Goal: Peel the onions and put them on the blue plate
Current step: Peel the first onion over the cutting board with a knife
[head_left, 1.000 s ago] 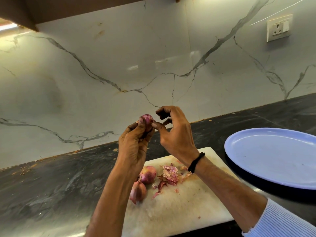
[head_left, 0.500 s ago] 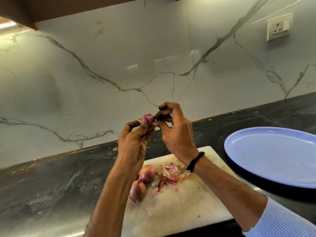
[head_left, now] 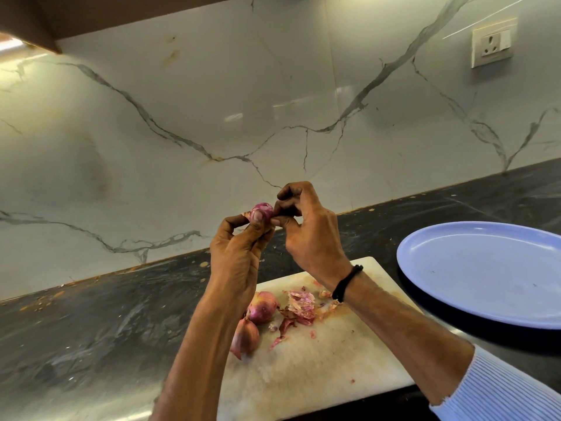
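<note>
Gripping a glossy, oval purple onion (head_left: 261, 211) sideways in our left hand's (head_left: 239, 256) curled fingers, we are pinching its skin with our right hand (head_left: 311, 235).

I can read no words, numbers or brand marks anywhere in front of me. The cream plastic wall socket (head_left: 492, 44) up to my right shows only pin holes and a switch, no lettering I can make out.
</note>
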Demonstrator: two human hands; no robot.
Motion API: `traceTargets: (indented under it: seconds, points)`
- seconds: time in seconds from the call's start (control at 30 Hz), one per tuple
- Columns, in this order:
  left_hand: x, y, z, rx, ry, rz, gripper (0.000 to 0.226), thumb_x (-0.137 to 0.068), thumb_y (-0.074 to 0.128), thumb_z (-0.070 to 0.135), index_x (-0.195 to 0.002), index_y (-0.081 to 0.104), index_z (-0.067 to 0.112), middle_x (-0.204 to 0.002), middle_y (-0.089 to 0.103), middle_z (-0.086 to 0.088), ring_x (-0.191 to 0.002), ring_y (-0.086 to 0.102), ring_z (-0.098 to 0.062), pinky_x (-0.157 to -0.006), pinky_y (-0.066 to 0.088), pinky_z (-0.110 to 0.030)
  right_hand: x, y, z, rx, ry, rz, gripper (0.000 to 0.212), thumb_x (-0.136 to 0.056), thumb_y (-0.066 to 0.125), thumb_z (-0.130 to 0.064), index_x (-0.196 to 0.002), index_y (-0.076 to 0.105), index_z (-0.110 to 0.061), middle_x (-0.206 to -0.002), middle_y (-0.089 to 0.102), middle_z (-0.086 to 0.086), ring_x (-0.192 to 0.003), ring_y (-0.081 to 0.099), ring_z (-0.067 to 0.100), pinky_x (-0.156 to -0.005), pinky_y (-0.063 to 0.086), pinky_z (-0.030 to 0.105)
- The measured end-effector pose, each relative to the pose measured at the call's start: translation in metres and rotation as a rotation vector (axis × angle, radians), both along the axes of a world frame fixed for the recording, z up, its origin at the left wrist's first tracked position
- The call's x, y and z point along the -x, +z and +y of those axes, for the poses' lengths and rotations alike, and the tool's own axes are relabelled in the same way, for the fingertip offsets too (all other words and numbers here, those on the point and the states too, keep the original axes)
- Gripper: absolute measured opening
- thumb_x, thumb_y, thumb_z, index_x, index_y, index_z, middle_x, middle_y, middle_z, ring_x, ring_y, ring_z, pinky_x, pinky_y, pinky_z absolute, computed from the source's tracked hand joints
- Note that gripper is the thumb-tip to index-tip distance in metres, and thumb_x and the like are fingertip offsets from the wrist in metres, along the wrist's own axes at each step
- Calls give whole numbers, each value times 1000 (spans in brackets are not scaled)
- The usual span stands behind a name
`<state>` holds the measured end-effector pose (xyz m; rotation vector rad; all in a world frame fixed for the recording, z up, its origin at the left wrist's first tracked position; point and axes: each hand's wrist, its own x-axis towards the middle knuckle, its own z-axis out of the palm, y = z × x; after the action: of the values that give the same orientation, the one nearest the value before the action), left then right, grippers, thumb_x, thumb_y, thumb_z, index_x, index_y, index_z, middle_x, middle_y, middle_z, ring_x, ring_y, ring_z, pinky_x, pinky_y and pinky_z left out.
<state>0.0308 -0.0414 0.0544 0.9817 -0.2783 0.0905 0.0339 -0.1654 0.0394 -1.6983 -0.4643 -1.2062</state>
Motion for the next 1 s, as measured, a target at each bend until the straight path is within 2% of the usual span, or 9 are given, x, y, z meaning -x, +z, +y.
traceTargets:
  seconds: [0.1,0.2,0.33,0.43,0.53,0.63,0.77,0.83,1.0]
  points:
    - [1,0,-1,17,-2,13,31,-74,71,15,-100,61,3,-92,76,-12,-90,73,-22,-94,57,-37,-1,-3,2,28,-3,13,38,-81,74,7,-109,54,-8,-94,64,-2,-88,65,9,-80,52,10]
    - [2,1,-2,20,-4,46,39,-74,72,21,-105,62,1,-102,73,-15,-95,72,-24,-95,57,-39,-2,-4,4,55,-26,-13,36,-81,70,10,-107,53,-7,-97,62,4,-89,63,17,-77,53,16]
    - [2,2,-1,44,8,101,55,-78,72,26,-121,59,-6,-116,70,-22,-108,70,-30,-87,61,-35,-3,-3,2,41,-66,-48,36,-83,63,14,-112,53,-3,-102,62,9,-95,64,23,-84,54,20]
    - [1,2,1,55,7,122,61,-79,72,28,-126,57,-7,-117,70,-22,-109,70,-30,-86,61,-33,-1,-1,2,14,-76,-64,33,-85,66,10,-113,53,-4,-101,65,6,-96,64,20,-84,55,27]
    - [1,3,0,54,5,113,59,-77,72,29,-123,60,-6,-116,71,-21,-103,72,-25,-86,61,-34,2,0,4,13,-56,-88,31,-88,70,1,-113,54,-4,-100,66,5,-94,65,18,-84,54,23]
    - [1,2,0,42,-5,95,48,-77,72,26,-115,62,-2,-110,71,-18,-95,73,-22,-85,61,-34,2,0,5,7,-36,-92,32,-88,72,-3,-114,54,-4,-101,67,5,-94,66,18,-85,55,23]
    - [0,1,1,14,-13,71,36,-77,72,24,-104,64,2,-107,72,-17,-97,72,-25,-87,61,-35,2,0,4,-26,-31,-76,33,-88,72,-4,-115,54,-4,-101,68,4,-94,67,15,-85,56,23]
    - [0,1,1,3,-15,53,34,-76,72,23,-102,63,3,-106,72,-17,-97,72,-25,-90,60,-37,1,-1,5,-42,-25,-66,33,-88,72,-3,-116,53,-3,-100,68,3,-94,67,14,-85,56,22]
    - [1,0,-1,-4,-6,-1,37,-74,72,20,-104,61,2,-94,75,-12,-92,73,-24,-92,58,-39,-1,-2,4,-61,-14,-51,33,-88,70,0,-116,53,-4,-94,65,-1,-88,64,8,-82,52,12]
